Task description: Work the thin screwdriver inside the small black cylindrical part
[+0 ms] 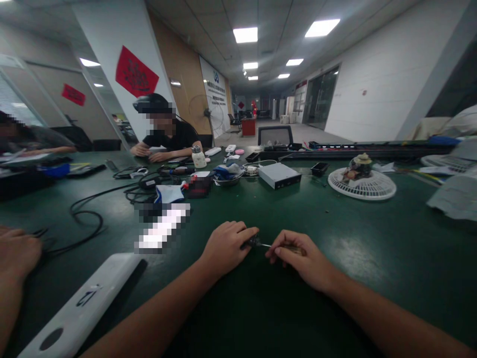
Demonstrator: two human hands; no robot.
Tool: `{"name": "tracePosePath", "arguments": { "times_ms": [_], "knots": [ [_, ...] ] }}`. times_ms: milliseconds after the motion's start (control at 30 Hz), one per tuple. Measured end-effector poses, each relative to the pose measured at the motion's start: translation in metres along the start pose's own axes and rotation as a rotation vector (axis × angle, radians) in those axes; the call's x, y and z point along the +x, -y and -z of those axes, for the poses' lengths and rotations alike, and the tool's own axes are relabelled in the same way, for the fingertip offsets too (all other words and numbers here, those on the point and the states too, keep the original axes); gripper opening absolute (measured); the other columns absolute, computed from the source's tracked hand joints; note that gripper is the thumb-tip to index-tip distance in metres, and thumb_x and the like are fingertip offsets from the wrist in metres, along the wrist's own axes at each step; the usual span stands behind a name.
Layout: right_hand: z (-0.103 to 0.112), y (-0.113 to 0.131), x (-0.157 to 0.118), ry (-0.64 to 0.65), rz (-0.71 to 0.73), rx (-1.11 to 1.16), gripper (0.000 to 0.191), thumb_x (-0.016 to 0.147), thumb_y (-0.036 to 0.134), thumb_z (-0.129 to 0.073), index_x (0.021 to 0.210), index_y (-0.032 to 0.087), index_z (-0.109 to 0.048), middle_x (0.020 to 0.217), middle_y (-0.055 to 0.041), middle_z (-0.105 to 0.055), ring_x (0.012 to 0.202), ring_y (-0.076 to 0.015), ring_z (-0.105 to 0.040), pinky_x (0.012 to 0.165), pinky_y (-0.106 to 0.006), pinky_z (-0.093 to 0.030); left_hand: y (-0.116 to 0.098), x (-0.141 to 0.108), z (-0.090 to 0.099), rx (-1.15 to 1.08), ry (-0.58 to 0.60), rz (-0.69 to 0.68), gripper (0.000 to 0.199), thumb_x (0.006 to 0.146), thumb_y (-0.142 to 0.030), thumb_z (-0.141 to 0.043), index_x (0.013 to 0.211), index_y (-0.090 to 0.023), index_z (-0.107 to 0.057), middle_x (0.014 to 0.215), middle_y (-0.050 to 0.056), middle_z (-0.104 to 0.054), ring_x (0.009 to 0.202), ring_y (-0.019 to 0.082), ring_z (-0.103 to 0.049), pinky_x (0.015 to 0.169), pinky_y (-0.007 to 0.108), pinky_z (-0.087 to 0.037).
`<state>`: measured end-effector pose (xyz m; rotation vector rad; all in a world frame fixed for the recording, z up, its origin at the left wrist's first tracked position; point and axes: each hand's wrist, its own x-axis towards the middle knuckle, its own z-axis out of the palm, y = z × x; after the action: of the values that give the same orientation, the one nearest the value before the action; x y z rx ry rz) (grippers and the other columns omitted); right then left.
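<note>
In the middle of the near table, my left hand [228, 248] is closed around a small dark part [254, 240], most of it hidden by the fingers. My right hand [298, 253] grips a screwdriver [267, 244] by its yellowish handle. The thin metal shaft points left, and its tip is at or very near the dark part; contact cannot be made out. Both hands rest low over the green table [238, 308].
A long white device [87, 298] marked 12 lies left of my forearm, by another person's hand [17, 256]. Black cables [87, 211] spread behind it. Farther back are a silver drive box [279, 174] and a white fan grille [361, 186]. A person [166, 129] sits opposite.
</note>
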<state>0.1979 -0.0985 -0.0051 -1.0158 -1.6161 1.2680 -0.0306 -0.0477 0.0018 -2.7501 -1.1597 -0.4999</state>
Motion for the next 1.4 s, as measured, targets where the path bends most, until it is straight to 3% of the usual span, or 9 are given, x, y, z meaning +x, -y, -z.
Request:
{"name": "tracePosePath", "arguments": {
  "times_ms": [167, 333, 467, 533, 767, 933, 1233, 1400],
  "knots": [
    [0.000, -0.006, 0.001, -0.191, 0.001, -0.076, 0.009, 0.091, 0.021, -0.054, 0.084, 0.019, -0.058, 0.073, -0.0018, -0.069, 0.064, -0.0160, -0.067, 0.055, -0.025, -0.046, 0.000, 0.001, 0.000, 0.043, -0.004, 0.047, 0.037, 0.088, -0.017, -0.064, 0.124, -0.026, -0.063, 0.101, 0.004, -0.066, 0.090, 0.023, -0.058, 0.076, 0.037, -0.044],
    [0.002, -0.008, 0.003, -0.273, 0.003, -0.224, 0.029, 0.102, 0.041, -0.042, 0.106, 0.021, -0.063, 0.090, -0.0062, -0.072, 0.078, -0.0210, -0.070, 0.062, -0.031, -0.050, 0.001, 0.001, -0.001, 0.000, 0.002, 0.121, 0.039, 0.088, -0.018, -0.061, 0.126, -0.024, -0.062, 0.106, 0.005, -0.065, 0.094, 0.024, -0.058, 0.081, 0.039, -0.046],
    [0.001, -0.009, 0.005, -0.241, 0.019, -0.420, 0.014, 0.082, 0.034, -0.074, 0.093, 0.025, -0.072, 0.095, -0.0050, -0.069, 0.089, -0.0250, -0.064, 0.078, -0.039, -0.048, 0.003, 0.000, -0.004, -0.112, -0.007, 0.187, 0.038, 0.088, -0.020, -0.059, 0.126, -0.022, -0.060, 0.111, 0.007, -0.066, 0.100, 0.025, -0.061, 0.088, 0.041, -0.049],
    [0.000, -0.009, 0.005, -0.207, 0.034, -0.479, 0.018, 0.074, 0.026, -0.081, 0.089, 0.026, -0.072, 0.097, -0.0045, -0.069, 0.090, -0.0258, -0.063, 0.081, -0.041, -0.047, 0.004, 0.000, -0.006, -0.173, -0.028, 0.214, 0.036, 0.089, -0.021, -0.058, 0.126, -0.021, -0.058, 0.115, 0.007, -0.067, 0.103, 0.025, -0.062, 0.092, 0.043, -0.049],
    [-0.003, -0.004, 0.001, -0.178, 0.145, -0.481, 0.013, 0.081, 0.016, -0.067, 0.086, 0.024, -0.058, 0.093, -0.0025, -0.071, 0.086, -0.0217, -0.068, 0.078, -0.037, -0.052, -0.002, -0.001, -0.003, -0.247, -0.002, 0.240, 0.023, 0.090, -0.029, -0.059, 0.111, -0.021, -0.058, 0.104, 0.006, -0.068, 0.094, 0.024, -0.065, 0.080, 0.038, -0.052],
    [-0.007, -0.003, 0.000, -0.196, 0.196, -0.416, 0.017, 0.082, 0.011, -0.060, 0.086, 0.024, -0.051, 0.098, -0.0038, -0.072, 0.089, -0.0205, -0.070, 0.079, -0.035, -0.054, -0.008, -0.001, 0.001, -0.251, 0.063, 0.173, 0.024, 0.089, -0.038, -0.062, 0.106, -0.020, -0.059, 0.101, 0.005, -0.067, 0.091, 0.024, -0.064, 0.077, 0.037, -0.050],
    [-0.009, -0.001, -0.001, -0.141, 0.230, -0.336, 0.018, 0.087, 0.016, -0.064, 0.085, 0.024, -0.049, 0.097, -0.0037, -0.072, 0.092, -0.0213, -0.070, 0.081, -0.036, -0.053, -0.013, -0.001, 0.010, -0.400, 0.158, -0.003, 0.024, 0.086, -0.031, -0.068, 0.107, -0.021, -0.060, 0.105, 0.005, -0.064, 0.097, 0.023, -0.058, 0.086, 0.038, -0.046],
    [-0.010, -0.002, 0.000, -0.159, 0.259, -0.381, 0.023, 0.083, 0.015, -0.068, 0.083, 0.025, -0.048, 0.094, -0.0019, -0.070, 0.088, -0.0202, -0.068, 0.079, -0.034, -0.052, -0.020, -0.003, 0.011, -0.521, 0.178, 0.017, 0.023, 0.088, -0.027, -0.065, 0.110, -0.022, -0.060, 0.107, 0.005, -0.061, 0.100, 0.022, -0.058, 0.088, 0.036, -0.047]
  ]
}}
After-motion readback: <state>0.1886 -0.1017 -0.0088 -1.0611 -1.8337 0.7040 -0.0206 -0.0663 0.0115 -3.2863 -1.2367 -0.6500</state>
